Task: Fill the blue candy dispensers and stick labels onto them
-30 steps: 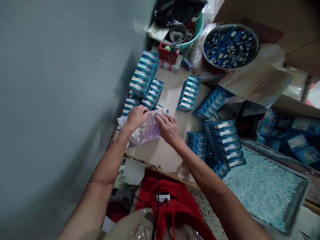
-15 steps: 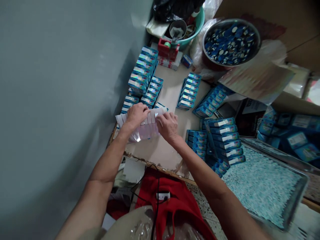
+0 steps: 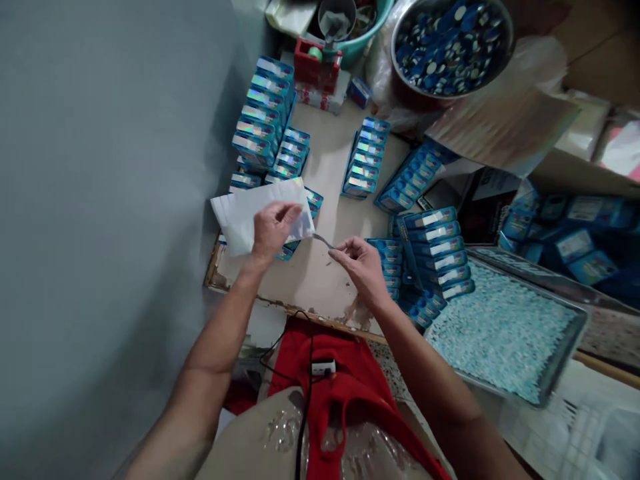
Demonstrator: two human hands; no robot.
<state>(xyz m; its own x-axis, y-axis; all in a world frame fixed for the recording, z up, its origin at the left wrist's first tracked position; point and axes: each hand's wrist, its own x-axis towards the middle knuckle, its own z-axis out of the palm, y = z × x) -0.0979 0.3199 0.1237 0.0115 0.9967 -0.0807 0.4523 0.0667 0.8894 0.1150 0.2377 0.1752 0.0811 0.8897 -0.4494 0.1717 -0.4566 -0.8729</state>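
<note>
My right hand [image 3: 363,267] pinches a small, narrow sticker strip [image 3: 324,241] between thumb and fingertips, above the table. My left hand [image 3: 273,230] is over a stack of white sticker sheets [image 3: 245,212], its thumb and fingers drawn together. Whether anything is between those fingertips cannot be made out. Beneath the sheets, small blue boxes [image 3: 295,143] stand in rows, partly covered. A taller stack of blue boxes [image 3: 265,110] with shiny strips across their ends rises behind, along the wall.
A red tape dispenser [image 3: 316,67] stands at the back. Another blue box row [image 3: 367,157] sits mid-table. To the right are stacked blue boxes [image 3: 435,250], a tray of pale turquoise bits [image 3: 505,330] and a metal bowl [image 3: 453,93] of blue-and-white pieces. The table's front edge [image 3: 300,312] is chipped.
The sheets have gone from being bent between both hands to lying flatter over the boxes. My right hand has moved right and away from them, holding a strip. The view has shifted slightly.
</note>
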